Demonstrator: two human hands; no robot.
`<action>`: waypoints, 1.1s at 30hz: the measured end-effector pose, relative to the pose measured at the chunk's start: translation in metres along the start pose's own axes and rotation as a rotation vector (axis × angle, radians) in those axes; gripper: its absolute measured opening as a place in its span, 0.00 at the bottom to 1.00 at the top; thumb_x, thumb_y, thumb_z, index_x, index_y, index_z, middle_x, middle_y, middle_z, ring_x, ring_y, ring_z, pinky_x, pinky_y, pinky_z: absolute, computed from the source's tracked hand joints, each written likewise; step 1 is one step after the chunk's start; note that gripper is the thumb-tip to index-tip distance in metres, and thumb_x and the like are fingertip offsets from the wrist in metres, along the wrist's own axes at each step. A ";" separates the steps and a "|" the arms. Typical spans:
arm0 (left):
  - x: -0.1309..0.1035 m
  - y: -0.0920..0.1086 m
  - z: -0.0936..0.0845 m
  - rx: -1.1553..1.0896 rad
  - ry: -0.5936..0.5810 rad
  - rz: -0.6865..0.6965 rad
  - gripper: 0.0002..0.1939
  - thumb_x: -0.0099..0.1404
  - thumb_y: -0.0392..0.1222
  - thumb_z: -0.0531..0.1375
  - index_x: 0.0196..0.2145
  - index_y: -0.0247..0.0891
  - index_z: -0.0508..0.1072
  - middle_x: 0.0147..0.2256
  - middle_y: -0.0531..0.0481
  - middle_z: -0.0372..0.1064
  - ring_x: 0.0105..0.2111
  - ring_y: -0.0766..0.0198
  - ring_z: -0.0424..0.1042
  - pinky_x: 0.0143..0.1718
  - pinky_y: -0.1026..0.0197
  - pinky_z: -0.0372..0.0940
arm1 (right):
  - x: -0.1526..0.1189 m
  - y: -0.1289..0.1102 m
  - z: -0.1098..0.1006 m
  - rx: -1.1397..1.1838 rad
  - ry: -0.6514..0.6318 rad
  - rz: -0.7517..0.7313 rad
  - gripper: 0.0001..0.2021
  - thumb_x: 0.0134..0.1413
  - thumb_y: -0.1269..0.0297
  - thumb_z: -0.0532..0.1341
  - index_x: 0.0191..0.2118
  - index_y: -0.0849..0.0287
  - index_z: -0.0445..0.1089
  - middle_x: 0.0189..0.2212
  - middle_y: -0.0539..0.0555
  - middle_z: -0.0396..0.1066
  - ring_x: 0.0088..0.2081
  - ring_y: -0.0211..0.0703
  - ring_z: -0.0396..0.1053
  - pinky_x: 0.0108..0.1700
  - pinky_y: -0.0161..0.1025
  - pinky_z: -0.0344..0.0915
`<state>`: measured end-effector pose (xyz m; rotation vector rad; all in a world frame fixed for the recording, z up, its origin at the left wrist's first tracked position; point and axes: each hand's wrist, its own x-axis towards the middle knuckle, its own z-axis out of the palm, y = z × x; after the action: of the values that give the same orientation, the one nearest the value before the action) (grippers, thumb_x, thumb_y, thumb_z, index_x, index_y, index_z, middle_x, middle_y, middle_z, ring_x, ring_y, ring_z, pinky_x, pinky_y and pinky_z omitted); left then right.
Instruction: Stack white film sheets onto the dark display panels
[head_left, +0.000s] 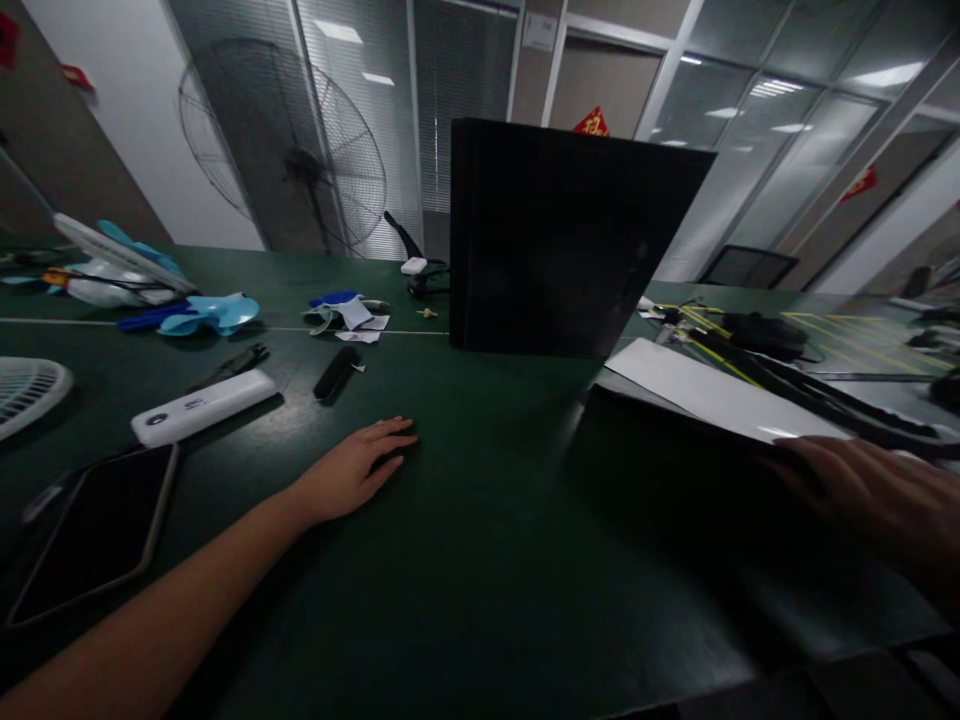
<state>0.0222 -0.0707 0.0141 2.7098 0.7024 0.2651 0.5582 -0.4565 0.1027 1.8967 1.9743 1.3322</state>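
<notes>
My left hand (356, 468) lies palm down on the green table (465, 560), fingers spread, holding nothing. At the right edge, my right hand (862, 490) grips the near right end of a flat white panel (712, 390) with a dark underside. The panel is tilted, its near side raised above the table and casting a shadow. A large black box-like object (570, 240) stands upright beyond the hands, close to the panel's far left end. Its contents, if any, are hidden.
On the left are a phone (97, 530), a white device (206, 405), a small black object (336, 374) and blue fan blades (210, 314). Papers (356, 318) lie farther back. Black straps (810, 385) and cables are behind the panel. A wire fan cage (281, 140) stands beyond the table.
</notes>
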 end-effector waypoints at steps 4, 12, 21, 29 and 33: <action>0.001 -0.001 0.001 -0.004 -0.011 -0.019 0.25 0.76 0.52 0.50 0.65 0.45 0.69 0.71 0.50 0.53 0.71 0.49 0.54 0.70 0.39 0.54 | -0.012 -0.004 -0.003 0.006 0.037 -0.223 0.19 0.70 0.73 0.48 0.50 0.61 0.75 0.51 0.61 0.72 0.48 0.47 0.71 0.43 0.43 0.68; 0.002 -0.002 0.002 0.003 0.006 0.005 0.25 0.75 0.53 0.50 0.64 0.44 0.70 0.71 0.49 0.56 0.70 0.49 0.56 0.69 0.39 0.56 | -0.033 -0.036 0.014 0.057 -0.134 -0.157 0.20 0.66 0.75 0.52 0.55 0.57 0.76 0.55 0.60 0.70 0.50 0.42 0.71 0.47 0.41 0.70; 0.003 0.000 0.001 0.023 0.009 0.011 0.25 0.76 0.52 0.49 0.63 0.43 0.70 0.70 0.47 0.57 0.69 0.49 0.58 0.68 0.38 0.57 | -0.005 -0.047 -0.006 0.011 -0.133 -0.062 0.19 0.70 0.70 0.50 0.55 0.63 0.75 0.55 0.60 0.68 0.48 0.46 0.69 0.44 0.41 0.68; 0.003 -0.003 0.004 0.024 -0.005 0.013 0.26 0.76 0.53 0.49 0.65 0.43 0.69 0.71 0.48 0.55 0.70 0.50 0.56 0.69 0.38 0.55 | -0.010 -0.059 -0.008 0.053 -0.154 -0.025 0.21 0.67 0.71 0.54 0.63 0.63 0.69 0.44 0.59 0.70 0.42 0.46 0.69 0.44 0.43 0.67; 0.004 -0.003 0.004 0.013 0.000 0.023 0.26 0.76 0.54 0.49 0.64 0.43 0.69 0.71 0.48 0.55 0.70 0.49 0.57 0.69 0.39 0.55 | -0.010 -0.067 -0.006 0.080 -0.167 -0.051 0.21 0.67 0.75 0.54 0.63 0.63 0.68 0.46 0.59 0.71 0.45 0.46 0.70 0.46 0.43 0.68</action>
<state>0.0250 -0.0675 0.0099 2.7313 0.6757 0.2668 0.5060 -0.4578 0.0593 1.9088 2.0058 1.0594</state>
